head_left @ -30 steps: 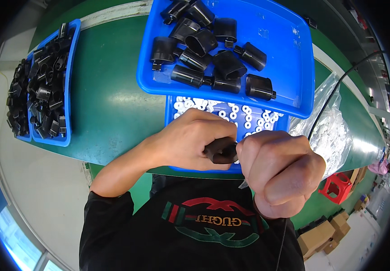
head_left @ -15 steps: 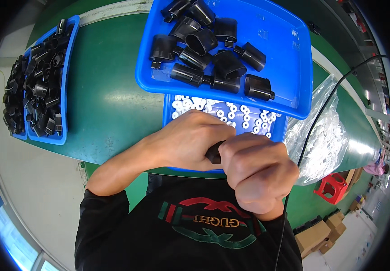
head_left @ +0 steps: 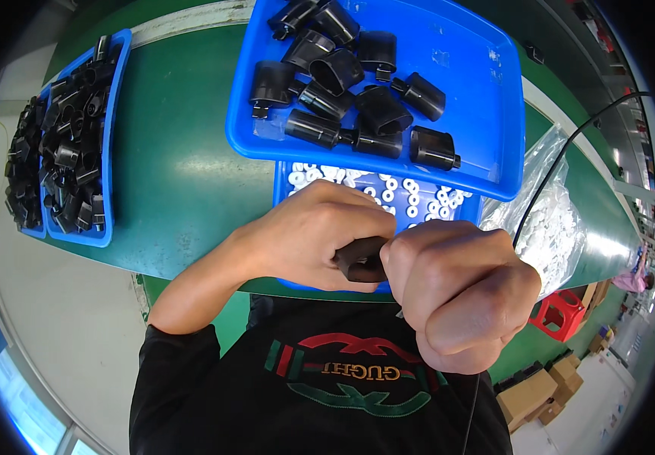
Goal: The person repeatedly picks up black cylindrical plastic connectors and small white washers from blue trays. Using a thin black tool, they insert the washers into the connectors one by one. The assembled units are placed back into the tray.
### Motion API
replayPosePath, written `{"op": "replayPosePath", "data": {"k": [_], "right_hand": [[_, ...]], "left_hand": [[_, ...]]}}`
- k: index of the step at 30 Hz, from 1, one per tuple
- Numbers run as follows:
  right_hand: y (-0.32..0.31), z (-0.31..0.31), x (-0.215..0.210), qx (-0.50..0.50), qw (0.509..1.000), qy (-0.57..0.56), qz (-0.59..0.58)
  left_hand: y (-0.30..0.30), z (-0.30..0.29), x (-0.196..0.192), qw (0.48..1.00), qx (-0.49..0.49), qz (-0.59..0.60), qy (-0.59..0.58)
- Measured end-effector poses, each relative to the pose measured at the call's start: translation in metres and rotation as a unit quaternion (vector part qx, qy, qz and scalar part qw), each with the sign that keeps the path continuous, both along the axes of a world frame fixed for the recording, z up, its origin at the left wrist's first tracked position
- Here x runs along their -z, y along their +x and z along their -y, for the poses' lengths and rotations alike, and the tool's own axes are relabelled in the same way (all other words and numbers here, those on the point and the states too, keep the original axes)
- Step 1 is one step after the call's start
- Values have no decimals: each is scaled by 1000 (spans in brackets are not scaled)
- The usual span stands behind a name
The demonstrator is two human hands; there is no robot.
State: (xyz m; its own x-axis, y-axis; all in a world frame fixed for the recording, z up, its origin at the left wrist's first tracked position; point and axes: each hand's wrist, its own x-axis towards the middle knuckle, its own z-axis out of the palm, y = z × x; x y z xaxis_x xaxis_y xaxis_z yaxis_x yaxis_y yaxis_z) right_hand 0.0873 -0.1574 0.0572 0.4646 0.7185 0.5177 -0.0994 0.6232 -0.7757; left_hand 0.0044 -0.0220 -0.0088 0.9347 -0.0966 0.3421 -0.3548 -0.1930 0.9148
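Head view: both hands' grips pinch a black part [head_left: 359, 262], seemingly, hiding the white-ring tray [head_left: 388, 189] behind.

A green worktop [head_left: 183, 189] is stretching away beyond the fingers, catching a bright sheen of overhead light. Pale grey floor [head_left: 62, 318] is showing to their left. Right of and below them, a red stool [head_left: 562, 312] and cardboard boxes [head_left: 543, 394] are sitting on green floor.

This is a factory assembly station: a green workbench [head_left: 183, 189] carries blue trays [head_left: 487, 114] of identical black plastic parts [head_left: 327, 76], a bin of white washers [head_left: 411, 193], and cardboard boxes [head_left: 540, 394] on the floor.
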Motion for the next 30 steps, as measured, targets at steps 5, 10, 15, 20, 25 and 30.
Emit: {"op": "replayPosePath", "data": {"k": [5, 10, 15, 20, 25, 30], "right_hand": [[-3, -5, 4, 8, 999, 28, -14], [-1, 2, 19, 2, 998, -58, 40], [-7, -1, 30, 22, 996, -32, 83], [-10, -2, 21, 38, 986, -59, 148], [5, 58, -24, 81, 989, -21, 119], [19, 83, 7, 208, 857, -280, 380]], "left_hand": [[-2, 0, 1, 1000, -1, 0, 2], [-5, -1, 0, 998, -12, -35, 49], [-6, -3, 4, 993, -24, -37, 112], [-7, -12, 3, 981, -33, -27, 191], [-7, -15, -28, 985, -99, 2, 143], [-16, -24, -48, 961, -189, 22, 202]]}}
